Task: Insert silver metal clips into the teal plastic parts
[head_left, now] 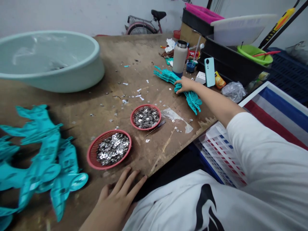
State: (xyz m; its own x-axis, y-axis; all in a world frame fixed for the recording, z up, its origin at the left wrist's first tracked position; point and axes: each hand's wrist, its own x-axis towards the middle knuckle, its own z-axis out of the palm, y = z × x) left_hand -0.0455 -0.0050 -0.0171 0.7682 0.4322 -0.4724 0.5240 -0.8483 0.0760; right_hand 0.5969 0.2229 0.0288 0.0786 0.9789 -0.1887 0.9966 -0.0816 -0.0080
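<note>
On the table (101, 112), 1 turquoise stack (168, 76) is lying beside the bottle (180, 58), partly covered by the right hand (185, 84); pinching cannot be confirmed. The left hand (117, 195) is spread. Grasping is judged underway; a secure hold is needed.

The right arm (216, 101) reached far forward, angled up and leftward across the view, nearly straight, its forearm bare below a white sleeve (260, 144); the right hand (184, 84) was turned palm down, fingers bent and slightly parted, their grip hard to judge; the left hand (116, 197) was low and close to the torso (173, 208), its back upward, fingers extended forward and a little apart, its thumb mostly hidden.
</note>
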